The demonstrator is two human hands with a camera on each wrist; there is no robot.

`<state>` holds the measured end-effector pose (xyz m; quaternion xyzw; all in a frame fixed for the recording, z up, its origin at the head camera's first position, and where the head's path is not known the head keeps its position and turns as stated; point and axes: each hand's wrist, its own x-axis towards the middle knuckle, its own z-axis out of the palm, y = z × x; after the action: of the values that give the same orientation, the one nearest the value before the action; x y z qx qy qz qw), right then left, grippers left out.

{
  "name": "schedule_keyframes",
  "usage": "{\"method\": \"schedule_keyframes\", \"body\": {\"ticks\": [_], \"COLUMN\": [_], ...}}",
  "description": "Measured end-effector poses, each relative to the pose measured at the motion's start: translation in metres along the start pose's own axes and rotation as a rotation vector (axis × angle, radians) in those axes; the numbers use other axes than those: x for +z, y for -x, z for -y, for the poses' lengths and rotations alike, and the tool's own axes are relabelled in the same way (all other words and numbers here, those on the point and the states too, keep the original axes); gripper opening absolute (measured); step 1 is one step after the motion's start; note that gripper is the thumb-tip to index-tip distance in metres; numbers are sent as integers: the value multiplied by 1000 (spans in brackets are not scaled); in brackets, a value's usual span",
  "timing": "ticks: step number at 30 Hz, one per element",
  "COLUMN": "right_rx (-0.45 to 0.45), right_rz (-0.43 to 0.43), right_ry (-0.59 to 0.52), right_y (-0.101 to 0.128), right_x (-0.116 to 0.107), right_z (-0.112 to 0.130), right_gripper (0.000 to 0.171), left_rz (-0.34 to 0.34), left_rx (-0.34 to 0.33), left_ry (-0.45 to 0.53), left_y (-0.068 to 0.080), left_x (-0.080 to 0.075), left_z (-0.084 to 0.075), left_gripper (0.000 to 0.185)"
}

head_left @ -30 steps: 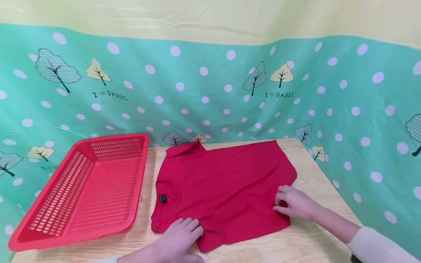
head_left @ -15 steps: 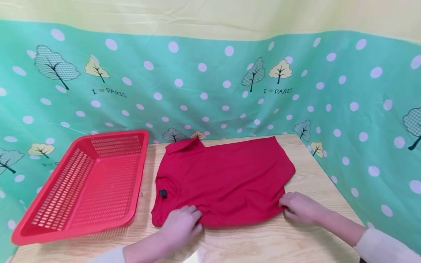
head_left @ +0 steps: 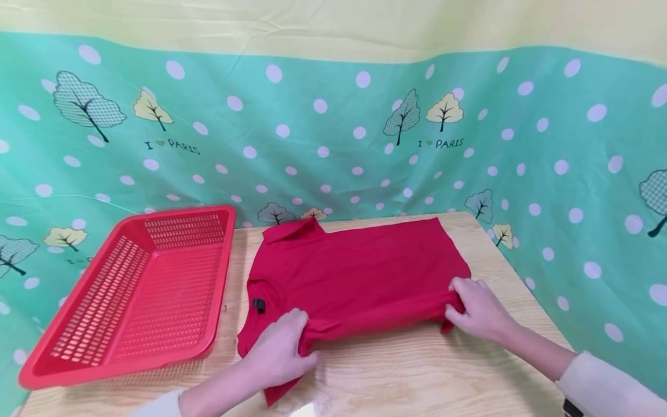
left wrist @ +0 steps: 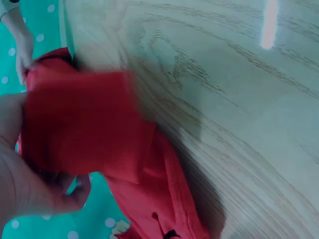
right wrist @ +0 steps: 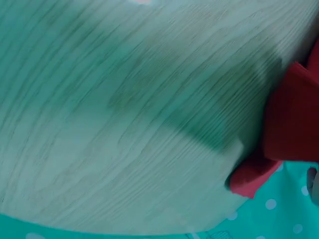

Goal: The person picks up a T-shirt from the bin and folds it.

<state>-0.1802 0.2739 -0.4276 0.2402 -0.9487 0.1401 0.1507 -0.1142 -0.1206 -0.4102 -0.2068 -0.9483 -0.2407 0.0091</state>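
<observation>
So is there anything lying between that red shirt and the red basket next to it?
Nothing visible. Both hands, left and right, grip the red shirt; only bare wooden table separates it from the red basket.

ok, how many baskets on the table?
1. The red basket sits at the table's left end, beside the red shirt that the left hand and right hand grip. None seems hidden.

Shirt (head_left: 354,272) on table (head_left: 417,376), basket (head_left: 135,301) to its left, curtain (head_left: 333,133) behind
</observation>
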Motion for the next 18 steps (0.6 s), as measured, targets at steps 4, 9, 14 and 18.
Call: {"method": "schedule_keyframes", "body": {"ticks": [4, 9, 14, 18], "right_rx": [-60, 26, 10, 31], "right_rz": [9, 126, 375, 588], "right_ry": [100, 92, -74, -211], "right_y": [4, 6, 9, 14], "right_x": [1, -3, -13, -21], "right_z": [-8, -24, -39, -44], "right_gripper": [38, 36, 27, 34], "left_rz": [127, 270, 400, 551], "left_rx": [81, 158, 297, 334], "left_ry": [104, 235, 227, 199], "left_y": [8, 15, 20, 24], "left_x": [-8, -18, -19, -14], "left_z": [4, 6, 10, 14], "left_gripper": [28, 30, 32, 32]}}
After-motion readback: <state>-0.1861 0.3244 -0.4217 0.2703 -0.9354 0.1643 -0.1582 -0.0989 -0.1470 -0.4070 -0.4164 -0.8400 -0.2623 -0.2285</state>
